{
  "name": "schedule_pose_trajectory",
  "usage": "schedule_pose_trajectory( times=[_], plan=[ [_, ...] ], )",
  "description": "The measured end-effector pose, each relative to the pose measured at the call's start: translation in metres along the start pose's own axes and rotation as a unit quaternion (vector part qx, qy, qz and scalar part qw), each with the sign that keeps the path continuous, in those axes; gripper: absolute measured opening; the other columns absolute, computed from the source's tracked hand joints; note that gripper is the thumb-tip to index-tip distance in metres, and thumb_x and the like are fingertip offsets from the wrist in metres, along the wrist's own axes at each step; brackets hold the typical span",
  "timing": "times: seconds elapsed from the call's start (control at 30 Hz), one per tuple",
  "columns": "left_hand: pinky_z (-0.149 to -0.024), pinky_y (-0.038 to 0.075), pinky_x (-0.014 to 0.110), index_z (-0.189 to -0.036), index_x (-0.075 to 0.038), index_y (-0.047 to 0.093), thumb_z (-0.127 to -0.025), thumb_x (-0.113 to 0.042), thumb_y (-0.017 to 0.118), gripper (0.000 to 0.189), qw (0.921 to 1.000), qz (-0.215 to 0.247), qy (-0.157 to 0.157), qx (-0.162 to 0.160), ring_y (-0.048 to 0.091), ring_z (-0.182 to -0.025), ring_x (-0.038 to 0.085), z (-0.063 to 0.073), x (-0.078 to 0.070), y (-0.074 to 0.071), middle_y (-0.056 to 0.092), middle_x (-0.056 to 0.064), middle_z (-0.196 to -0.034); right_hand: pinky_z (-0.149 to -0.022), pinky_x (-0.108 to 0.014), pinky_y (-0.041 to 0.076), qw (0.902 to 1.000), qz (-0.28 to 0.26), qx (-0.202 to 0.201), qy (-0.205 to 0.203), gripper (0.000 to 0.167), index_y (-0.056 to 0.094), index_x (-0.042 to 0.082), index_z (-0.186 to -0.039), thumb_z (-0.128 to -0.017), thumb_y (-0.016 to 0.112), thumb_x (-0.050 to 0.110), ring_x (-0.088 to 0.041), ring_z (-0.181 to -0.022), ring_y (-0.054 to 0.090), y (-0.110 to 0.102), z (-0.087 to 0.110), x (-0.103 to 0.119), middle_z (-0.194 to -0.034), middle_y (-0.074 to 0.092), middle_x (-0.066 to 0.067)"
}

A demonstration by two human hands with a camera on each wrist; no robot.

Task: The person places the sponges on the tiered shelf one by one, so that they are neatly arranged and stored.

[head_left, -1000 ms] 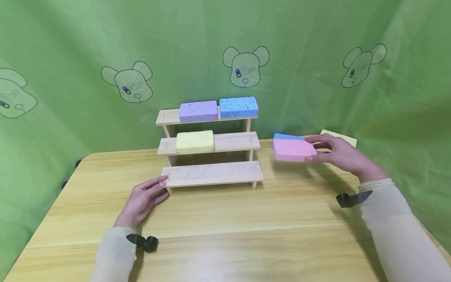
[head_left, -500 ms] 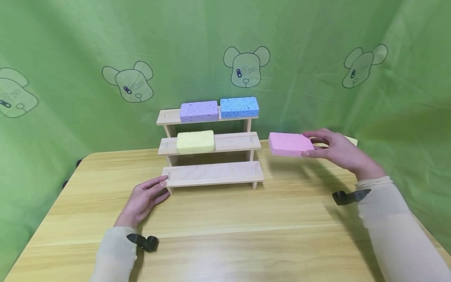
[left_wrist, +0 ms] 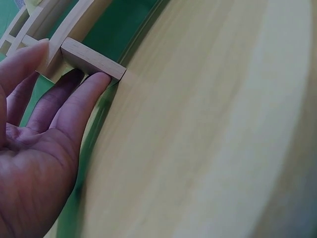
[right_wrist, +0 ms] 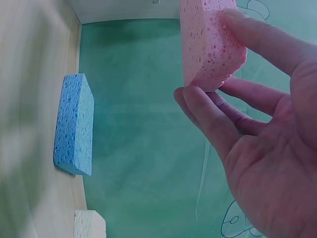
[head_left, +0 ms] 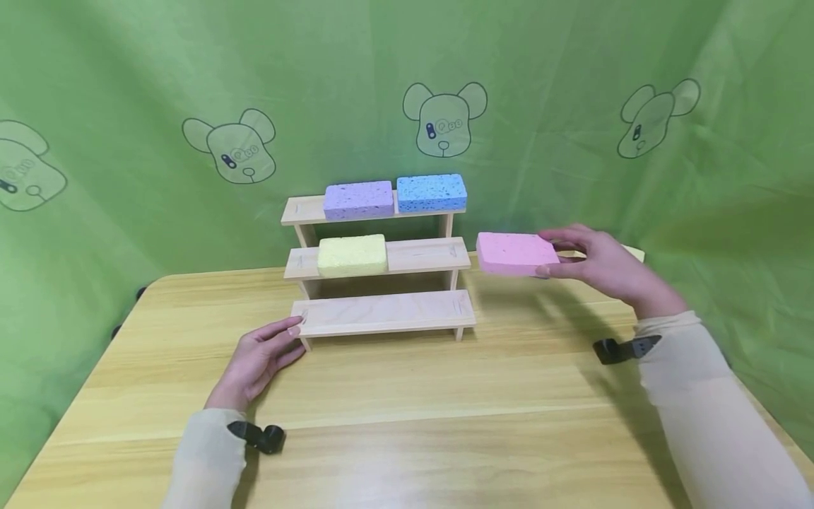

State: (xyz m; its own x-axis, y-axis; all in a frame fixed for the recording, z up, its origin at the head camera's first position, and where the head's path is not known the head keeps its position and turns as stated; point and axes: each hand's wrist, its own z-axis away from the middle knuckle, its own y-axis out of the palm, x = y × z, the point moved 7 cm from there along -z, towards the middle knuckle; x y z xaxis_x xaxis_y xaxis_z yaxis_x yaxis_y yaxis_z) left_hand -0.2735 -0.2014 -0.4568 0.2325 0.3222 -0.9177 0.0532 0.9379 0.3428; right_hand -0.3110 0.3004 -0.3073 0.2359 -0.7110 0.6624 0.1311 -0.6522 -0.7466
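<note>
My right hand [head_left: 600, 265] grips a pink sponge [head_left: 516, 253] by its right end, thumb on the near side, and holds it above the table just right of the rack's middle step. My left hand [head_left: 259, 359] holds the left end of the lowest step of a three-step wooden rack [head_left: 381, 313]. In the left wrist view, fingers touch the step's leg [left_wrist: 93, 58] and the thumb lies higher up. On the top step sit a purple sponge [head_left: 359, 201] and a blue sponge [head_left: 432, 194]. One yellow sponge [head_left: 352, 256] rests left of centre on the middle step.
In the right wrist view, another blue sponge [right_wrist: 74, 124] and a pale yellow sponge [right_wrist: 89, 224] lie by the table's back edge. The head view shows only a corner of that pale sponge behind my right hand. A green curtain [head_left: 331, 92] hangs behind the table [head_left: 407, 424].
My right hand has carried the pink sponge left and slightly up toward the rack. The blue sponge on the table has become hidden in the head view. My left hand stays at the rack.
</note>
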Motion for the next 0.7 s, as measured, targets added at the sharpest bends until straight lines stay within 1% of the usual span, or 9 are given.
schedule_pose_trajectory(
  times=[0.17, 0.4, 0.57, 0.7],
  plan=[
    [-0.1, 0.05, 0.041, -0.107, -0.01, 0.074, -0.093, 0.0, 0.065, 0.02, 1.0, -0.002, 0.001, 0.002, 0.064, -0.108, 0.023, 0.0, 0.0, 0.0, 0.051, 0.01, -0.133, -0.101, -0.05, 0.044, 1.0, -0.006, 0.0, -0.007, 0.068, 0.047, 0.0, -0.143, -0.087, 0.077, 0.025, -0.037, -0.124, 0.048, 0.003, -0.003, 0.006, -0.141, 0.044, -0.019],
    [-0.101, 0.05, 0.041, -0.108, -0.009, 0.074, -0.093, -0.001, 0.065, 0.019, 1.0, -0.002, -0.001, 0.003, 0.063, -0.109, 0.022, 0.001, 0.001, -0.001, 0.051, 0.01, -0.134, -0.103, -0.056, 0.04, 0.9999, -0.005, 0.001, -0.015, 0.069, 0.048, 0.001, -0.142, -0.087, 0.077, 0.029, -0.037, -0.126, 0.044, 0.008, -0.01, 0.013, -0.14, 0.044, -0.019],
    [-0.101, 0.05, 0.041, -0.109, -0.01, 0.074, -0.093, 0.0, 0.065, 0.02, 1.0, -0.001, -0.002, 0.001, 0.063, -0.109, 0.022, 0.001, 0.001, 0.0, 0.05, 0.01, -0.135, -0.103, -0.058, 0.04, 0.9998, 0.007, -0.004, -0.02, 0.068, 0.049, 0.0, -0.141, -0.088, 0.077, 0.031, -0.039, -0.126, 0.045, 0.009, -0.011, 0.018, -0.138, 0.046, -0.02],
    [-0.101, 0.05, 0.041, -0.109, -0.01, 0.074, -0.093, -0.001, 0.065, 0.02, 1.0, -0.002, -0.001, 0.002, 0.063, -0.109, 0.022, 0.001, 0.001, 0.0, 0.051, 0.01, -0.135, -0.102, -0.057, 0.041, 0.9996, 0.011, -0.006, -0.026, 0.067, 0.049, -0.001, -0.141, -0.088, 0.076, 0.029, -0.039, -0.124, 0.046, 0.01, -0.012, 0.022, -0.137, 0.047, -0.02]
  ],
)
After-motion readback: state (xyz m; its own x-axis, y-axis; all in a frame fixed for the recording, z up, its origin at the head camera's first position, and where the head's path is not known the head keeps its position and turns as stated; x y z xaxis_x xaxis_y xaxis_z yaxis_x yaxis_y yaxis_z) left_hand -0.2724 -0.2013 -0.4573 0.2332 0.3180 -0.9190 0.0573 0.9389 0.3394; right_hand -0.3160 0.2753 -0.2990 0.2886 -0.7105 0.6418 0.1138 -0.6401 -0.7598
